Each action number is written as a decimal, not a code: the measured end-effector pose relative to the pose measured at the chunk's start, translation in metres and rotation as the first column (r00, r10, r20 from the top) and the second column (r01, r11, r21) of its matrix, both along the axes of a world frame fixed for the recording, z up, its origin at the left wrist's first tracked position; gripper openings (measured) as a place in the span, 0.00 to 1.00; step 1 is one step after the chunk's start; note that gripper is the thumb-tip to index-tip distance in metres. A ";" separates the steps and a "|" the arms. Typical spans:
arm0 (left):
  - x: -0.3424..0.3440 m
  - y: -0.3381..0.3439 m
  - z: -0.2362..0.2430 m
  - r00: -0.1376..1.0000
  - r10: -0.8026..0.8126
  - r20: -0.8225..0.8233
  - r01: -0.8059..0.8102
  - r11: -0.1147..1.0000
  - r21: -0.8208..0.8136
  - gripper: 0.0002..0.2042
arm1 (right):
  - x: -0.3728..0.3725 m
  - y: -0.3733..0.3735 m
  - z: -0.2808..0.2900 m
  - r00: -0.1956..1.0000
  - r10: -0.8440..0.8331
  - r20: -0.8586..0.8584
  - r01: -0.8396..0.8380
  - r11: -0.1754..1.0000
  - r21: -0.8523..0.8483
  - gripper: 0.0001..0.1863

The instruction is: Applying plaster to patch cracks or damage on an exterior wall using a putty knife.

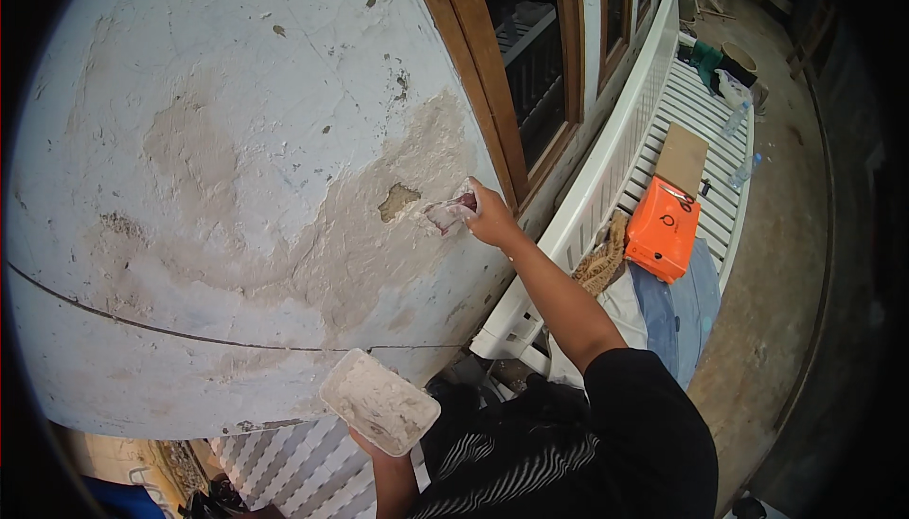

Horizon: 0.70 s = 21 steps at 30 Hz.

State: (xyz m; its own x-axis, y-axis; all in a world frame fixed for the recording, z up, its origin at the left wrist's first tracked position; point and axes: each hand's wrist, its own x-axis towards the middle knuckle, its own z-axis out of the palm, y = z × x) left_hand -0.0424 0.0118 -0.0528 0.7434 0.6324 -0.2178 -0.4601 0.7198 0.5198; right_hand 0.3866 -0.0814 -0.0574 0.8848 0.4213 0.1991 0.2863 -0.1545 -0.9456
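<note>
Putty knife [453,210] is what my right hand [490,223] holds, and its flat blade is pressed on the wall [218,187], right beside the brown wooden window frame [478,74]. The blade points left, away from the frame, toward a small dark hole [398,201] in the plaster. The hole sits just left of the blade, very near it but not under it. My right hand is closed tight around the handle, with the arm stretched far up and out.

My left hand [365,441] is low down, well below the hole and a bit left of it. It is closed under a flat board [380,401] and holds it level. The board has a layer of pale, wet paste on top. I can only see a bit of those fingers, because the board hides most of them.

The right hand is much nearer to the hole than the left one.

To the right of the window frame I see a white slatted bench [653,112] with an orange box [663,227] on it.
</note>
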 end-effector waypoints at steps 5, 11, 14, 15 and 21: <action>-0.001 -0.005 0.009 0.999 -0.008 0.038 0.007 1.000 0.025 0.37 | 0.012 -0.015 0.010 0.985 -0.136 -0.102 0.154 0.966 0.206 0.26; -0.001 -0.007 0.016 0.998 0.010 0.055 -0.008 0.999 -0.033 0.36 | 0.022 -0.016 0.005 0.993 -0.024 -0.119 0.042 0.988 0.151 0.25; 0.010 -0.008 0.015 0.999 0.003 0.037 -0.003 1.000 -0.007 0.36 | 0.019 0.003 -0.022 0.978 -0.210 0.000 0.204 0.952 0.229 0.20; 0.011 -0.008 0.014 1.000 -0.004 0.013 0.004 1.000 0.014 0.35 | 0.010 0.011 -0.029 0.919 -0.375 0.126 0.334 0.906 0.261 0.15; 0.007 -0.007 0.014 1.000 0.011 0.015 -0.011 1.000 0.014 0.36 | 0.013 -0.004 -0.015 0.954 -0.041 -0.296 0.140 0.937 0.320 0.27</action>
State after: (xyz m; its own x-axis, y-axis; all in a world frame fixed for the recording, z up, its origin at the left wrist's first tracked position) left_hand -0.0359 0.0043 -0.0386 0.7394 0.6436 -0.1978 -0.4761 0.7075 0.5223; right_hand 0.3994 -0.0855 -0.0725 0.9558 0.2893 0.0524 0.0022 0.1713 -0.9852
